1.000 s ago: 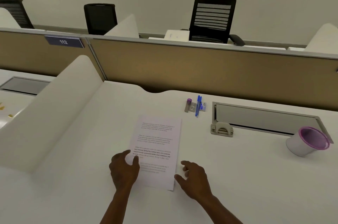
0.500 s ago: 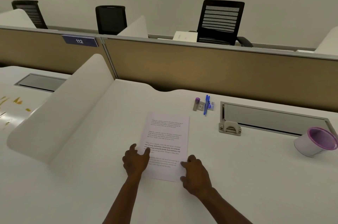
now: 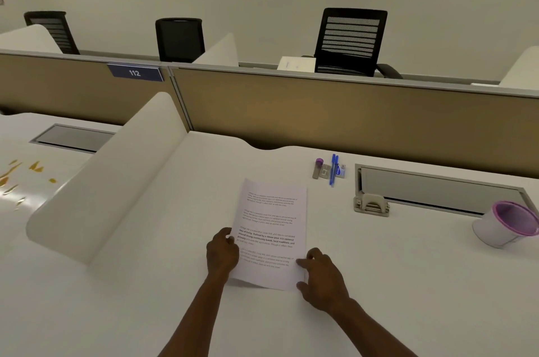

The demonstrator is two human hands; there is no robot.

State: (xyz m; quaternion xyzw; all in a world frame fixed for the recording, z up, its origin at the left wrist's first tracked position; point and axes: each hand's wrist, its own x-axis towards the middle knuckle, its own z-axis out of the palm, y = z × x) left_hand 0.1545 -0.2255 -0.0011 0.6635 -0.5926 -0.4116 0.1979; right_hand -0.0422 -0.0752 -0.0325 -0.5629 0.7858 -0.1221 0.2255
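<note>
Currently in hand: a single printed sheet (image 3: 272, 219), which I judge is being taken up off the worktop (image 3: 393, 283).
Where it lies: flat on the white worktop straight ahead of the person, long sides running away from them. The near left corner looks a little raised, with a shadow under it.
State of the left hand (image 3: 222, 251): at the sheet's left edge toward the near end, fingers curled, thumb over the margin, pinching the edge.
State of the right hand (image 3: 323, 278): at the right edge by the near corner, fingers bent, the index fingertip on the margin. Whether it pinches the paper or only presses on it, I cannot tell.
How it will handle: very light, thin and limp. Held by one edge it would likely sag and flap. It creases easily and should slide readily on this smooth top, so lying flat it is awkward to get under.
Where to take hold: the two long edges opposite each other near the person, thumbs on top and fingers beneath, starting from the raised corner.
Risk: an uneven pull between the hands could buckle or tear it.
Nearby: blue pens (image 3: 334, 170) with a few small items lie just beyond the far right corner, apart from the sheet. A white cup with a purple rim (image 3: 501, 225) lies tipped over, well off to the right.
</note>
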